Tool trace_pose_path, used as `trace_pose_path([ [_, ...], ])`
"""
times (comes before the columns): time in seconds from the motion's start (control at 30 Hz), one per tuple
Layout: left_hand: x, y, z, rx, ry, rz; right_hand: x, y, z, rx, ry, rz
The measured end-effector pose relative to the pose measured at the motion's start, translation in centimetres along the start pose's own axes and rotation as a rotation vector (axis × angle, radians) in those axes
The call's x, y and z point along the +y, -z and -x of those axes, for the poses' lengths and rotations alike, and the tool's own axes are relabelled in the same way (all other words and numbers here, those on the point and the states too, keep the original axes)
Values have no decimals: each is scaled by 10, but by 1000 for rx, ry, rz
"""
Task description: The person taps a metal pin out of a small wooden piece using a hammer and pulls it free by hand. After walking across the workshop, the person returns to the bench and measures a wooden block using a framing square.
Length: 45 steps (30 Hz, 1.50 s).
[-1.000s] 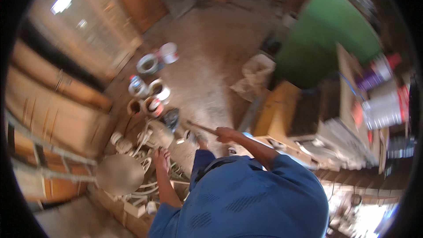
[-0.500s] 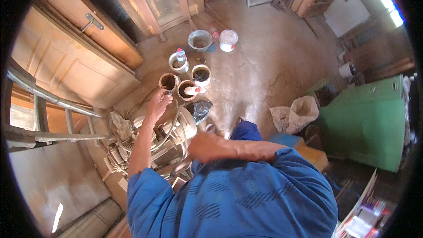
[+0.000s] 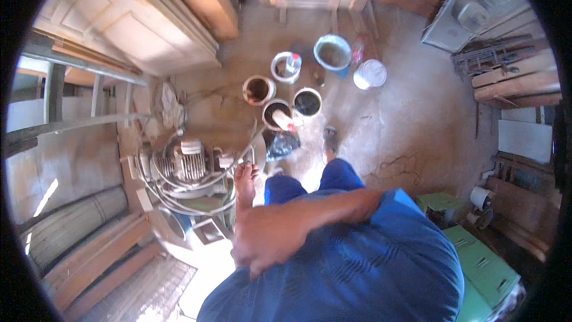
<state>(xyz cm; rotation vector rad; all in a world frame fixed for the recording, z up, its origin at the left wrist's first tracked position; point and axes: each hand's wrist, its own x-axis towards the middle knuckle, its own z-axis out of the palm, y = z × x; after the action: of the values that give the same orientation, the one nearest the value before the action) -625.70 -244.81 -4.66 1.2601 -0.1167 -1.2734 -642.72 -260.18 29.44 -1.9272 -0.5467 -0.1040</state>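
My left hand [image 3: 245, 177] reaches forward with its fingers stretched out, holding nothing. It hovers at the right edge of a grey motor machine [image 3: 186, 166] wrapped in white cables. My right forearm crosses in front of my blue shirt. My right hand [image 3: 257, 255] lies against my left forearm, fingers curled downward, and whether it grips anything is hidden. Just beyond my left hand are a black bag [image 3: 281, 144] and several open paint tins; the nearest tin [image 3: 276, 113] has a stick in it.
More tins [image 3: 258, 90] [image 3: 307, 102], a blue bucket [image 3: 332, 52] and a white lidded tub [image 3: 370, 74] stand on the dirt floor. My sandalled foot [image 3: 329, 141] is near them. Wooden doors [image 3: 125, 24] lean at upper left, a ladder [image 3: 56, 92] at left, green boxes [image 3: 479, 256] at right.
The view has swung, so the tins now sit higher and more central. My left hand has dropped back from the tins to the machine's edge. My right hand has slid lower across my body.
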Motion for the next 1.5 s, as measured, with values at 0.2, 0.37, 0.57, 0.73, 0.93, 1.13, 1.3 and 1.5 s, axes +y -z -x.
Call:
trace_pose_path([
  [0.2, -66, -32, 54, 226, 179, -267, 192, -7, 107, 658, -905, -626],
  [0.37, -123, -9, 99, 354, 273, -533, 409, -95, 173, -100, -1025, 492],
  [0.57, -180, 5, 122, 465, 282, -1002, 554, -133, 166, 75, -1455, 395],
  [0.73, -197, 19, 122, 609, 169, -1273, 685, -179, 175, -102, -1191, 823],
  [0.93, -220, 45, 135, 742, 162, -1351, 771, -210, 162, 37, -1466, 756],
  [1.13, -219, 52, 136, 729, 120, -1392, 785, -218, 159, 188, -1388, 788],
  [1.3, -213, 47, 120, 656, 56, -1308, 807, -205, 223, 256, -1466, 728],
  [1.5, -200, 51, 130, 713, 65, -1303, 730, -187, 174, 717, -1208, 403],
])
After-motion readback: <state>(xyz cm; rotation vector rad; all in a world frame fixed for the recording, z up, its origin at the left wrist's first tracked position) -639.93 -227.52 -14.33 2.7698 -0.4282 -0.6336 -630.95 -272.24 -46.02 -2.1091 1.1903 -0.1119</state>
